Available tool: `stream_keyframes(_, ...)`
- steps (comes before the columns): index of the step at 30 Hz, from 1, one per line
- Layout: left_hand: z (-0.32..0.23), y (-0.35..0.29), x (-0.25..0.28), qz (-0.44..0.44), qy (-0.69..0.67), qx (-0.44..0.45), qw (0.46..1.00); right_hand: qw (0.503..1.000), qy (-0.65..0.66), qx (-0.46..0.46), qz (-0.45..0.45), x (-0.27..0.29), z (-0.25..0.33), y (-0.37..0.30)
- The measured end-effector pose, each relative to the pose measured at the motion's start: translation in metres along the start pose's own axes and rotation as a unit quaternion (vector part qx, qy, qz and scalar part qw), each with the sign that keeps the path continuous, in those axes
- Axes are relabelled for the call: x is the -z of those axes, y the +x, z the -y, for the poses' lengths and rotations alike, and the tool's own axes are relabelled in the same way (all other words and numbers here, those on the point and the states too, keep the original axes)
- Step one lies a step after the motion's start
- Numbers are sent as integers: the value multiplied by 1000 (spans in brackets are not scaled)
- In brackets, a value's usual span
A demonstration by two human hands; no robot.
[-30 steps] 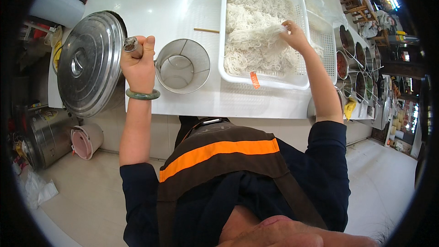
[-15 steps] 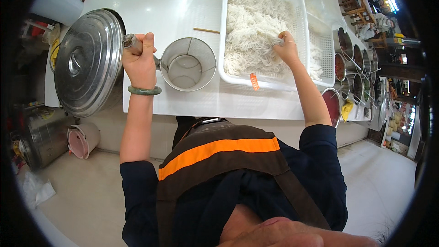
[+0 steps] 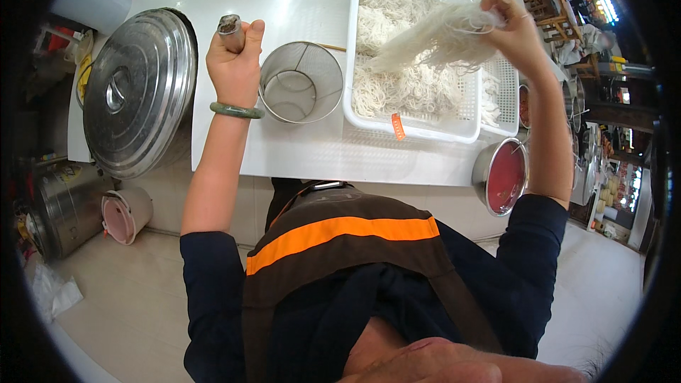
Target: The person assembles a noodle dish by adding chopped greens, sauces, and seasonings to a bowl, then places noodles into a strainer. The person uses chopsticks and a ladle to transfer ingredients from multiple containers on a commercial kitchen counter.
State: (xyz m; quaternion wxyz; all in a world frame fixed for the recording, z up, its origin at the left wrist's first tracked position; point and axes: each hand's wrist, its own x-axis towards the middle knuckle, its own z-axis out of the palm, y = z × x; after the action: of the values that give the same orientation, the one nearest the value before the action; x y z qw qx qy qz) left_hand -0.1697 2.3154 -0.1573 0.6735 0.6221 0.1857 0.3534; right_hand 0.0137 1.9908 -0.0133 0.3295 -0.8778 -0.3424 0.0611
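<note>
My left hand [image 3: 236,71] is wrapped round the upright handle of a wire-mesh noodle strainer [image 3: 301,82]; its deep round basket shows no food inside. My right hand [image 3: 512,28] is closed on a bunch of thin white noodles [image 3: 440,37], lifted above the basket's right side, with strands trailing down to the left. Below it, a white plastic basket [image 3: 418,128] with perforated walls holds a thick layer of loose noodles [image 3: 386,89]. An orange tag [image 3: 398,126] hangs at the basket's near edge.
A large round metal lid [image 3: 145,92] stands at the left. A second white basket [image 3: 508,117] with noodles sits at the right, beside a steel bowl of red contents [image 3: 505,177]. A chopstick-like stick [image 3: 332,47] lies behind the strainer. A pink bucket [image 3: 126,216] stands on the floor.
My right hand has risen and moved right and away, pulling a bunch of noodles up from the basket. My left hand has shifted slightly right and up with the strainer, which is tilted a little.
</note>
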Motion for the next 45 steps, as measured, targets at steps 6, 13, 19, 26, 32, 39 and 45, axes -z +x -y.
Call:
stream_keyframes(6, 7, 7, 1, -12, -28, 11, 999, 996, -81, 28, 33, 78, 60, 25)
stream_keyframes(13, 15, 8, 7, -53, -52, 33, 997, 985, 6, 119, 123, 94, 141, 53)
stream_keyframes(19, 8, 3, 13, -52, -62, 40, 996, 985, 112, 92, 95, 7, 208, 49)
stream_keyframes(26, -16, -4, 21, -76, -101, 60, 990, 963, -114, -51, 240, -73, 231, 62)
stream_keyframes(32, -29, -9, 36, -102, -120, 37, 987, 969, 90, -6, 228, -174, 147, 58)
stream_keyframes(39, -22, -11, 41, -101, -122, 38, 987, 963, 175, -95, 181, -186, 117, 45)
stream_keyframes(45, -25, -2, 34, -139, -120, 84, 979, 943, 294, -86, 128, -145, 113, 45)
